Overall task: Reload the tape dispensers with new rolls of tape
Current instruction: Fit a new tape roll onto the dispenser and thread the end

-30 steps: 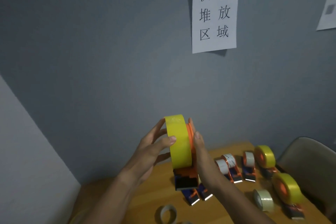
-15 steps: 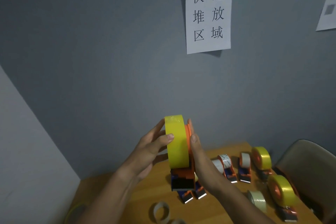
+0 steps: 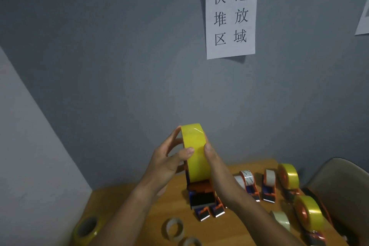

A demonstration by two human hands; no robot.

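I hold an orange and blue tape dispenser [image 3: 200, 192] up above the wooden table [image 3: 229, 225], with a yellow tape roll [image 3: 196, 152] seated on it. My left hand [image 3: 165, 164] grips the roll's left side, its thumb on the yellow face. My right hand [image 3: 214, 164] holds the right side of the roll and dispenser, thumb on the tape's edge. Other dispensers stand on the table: two with yellow rolls [image 3: 288, 176] [image 3: 308, 212] and two with white rolls [image 3: 247, 180] [image 3: 269, 180]. Two more dispenser heads [image 3: 211, 210] show just under the held one.
A loose yellow roll [image 3: 86, 229] lies at the table's left corner. Empty cardboard cores [image 3: 174, 228] lie near the front, and a pale roll [image 3: 281, 219] lies at the right. A chair back [image 3: 343, 187] stands to the right. A grey wall with a paper sign [image 3: 231, 14] is behind.
The roll has been pushed rightward against the dispenser, covering the orange hub seen earlier. My right thumb has come onto the tape's edge. The view has shifted slightly.
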